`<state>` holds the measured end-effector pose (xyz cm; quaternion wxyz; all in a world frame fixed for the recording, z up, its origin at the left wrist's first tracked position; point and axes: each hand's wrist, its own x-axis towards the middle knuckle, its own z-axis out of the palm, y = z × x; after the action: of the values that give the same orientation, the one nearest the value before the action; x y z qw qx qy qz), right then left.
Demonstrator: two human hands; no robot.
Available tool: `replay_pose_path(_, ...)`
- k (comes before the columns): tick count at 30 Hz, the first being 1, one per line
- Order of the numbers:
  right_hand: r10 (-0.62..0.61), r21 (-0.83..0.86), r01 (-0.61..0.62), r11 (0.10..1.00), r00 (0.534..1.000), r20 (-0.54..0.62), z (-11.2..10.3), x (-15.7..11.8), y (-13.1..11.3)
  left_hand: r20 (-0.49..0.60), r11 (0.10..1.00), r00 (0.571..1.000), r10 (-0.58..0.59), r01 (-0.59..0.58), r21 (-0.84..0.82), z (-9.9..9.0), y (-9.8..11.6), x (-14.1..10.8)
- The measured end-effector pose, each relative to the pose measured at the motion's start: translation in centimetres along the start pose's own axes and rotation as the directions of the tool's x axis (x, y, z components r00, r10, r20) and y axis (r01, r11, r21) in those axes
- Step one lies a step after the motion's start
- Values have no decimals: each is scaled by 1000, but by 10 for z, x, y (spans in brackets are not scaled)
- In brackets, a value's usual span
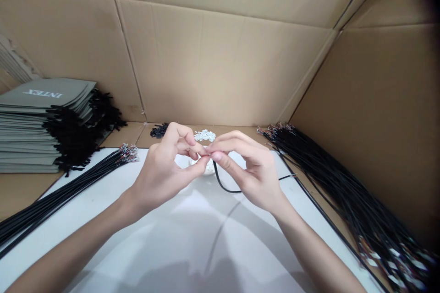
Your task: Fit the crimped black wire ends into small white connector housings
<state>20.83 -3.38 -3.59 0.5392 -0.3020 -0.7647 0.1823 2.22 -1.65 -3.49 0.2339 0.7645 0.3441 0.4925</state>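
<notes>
My left hand (165, 167) and my right hand (250, 167) meet fingertip to fingertip above the white work surface (154, 247). In the right hand's pinch is the end of a black cable (222, 185), which loops down and passes behind that hand. The cable's other end (292, 176), with bare wire tips, pokes out to the right. My left thumb and index finger are pressed together at the cable's end; whatever lies between them is too small and covered to name. Partly hidden behind the fingers stands a white bowl (209, 170) with small white pieces.
Heaps of small white pieces (205, 135) and short black tubes (158, 131) lie at the back. Black cable bundles lie left (89, 169) and right (330, 192). Stacked grey sheets printed INTEX (30, 132) stand far left. Cardboard walls (220, 64) enclose the back and right.
</notes>
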Motion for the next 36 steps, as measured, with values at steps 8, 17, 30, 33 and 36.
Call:
replay_pose_path(8, 230, 112, -230, 967, 973, 14, -7, -1, -2, 12, 998, 999, 37, -38, 45, 4, 6, -5)
replay_pose_path(17, 375, 363, -364, 858, 926, 41, -9, 6, 0, 124, 986, 982, -140, 149, -74, -2, 3, 8)
replay_pose_path(30, 392, 479, -373, 795, 918, 65, -10, 6, 6, 77, 886, 990, -122, 143, -442, 9, -12, 10)
replay_pose_path(33, 455, 455, -460, 762, 881, 127, -4, 7, 11, 56, 925, 996, -68, 84, -369, 9, -13, 10)
replay_pose_path(36, 434, 515, -521, 681, 853, 290, -4, 7, 12, 41, 958, 999, -19, 29, -284, 7, -14, 9)
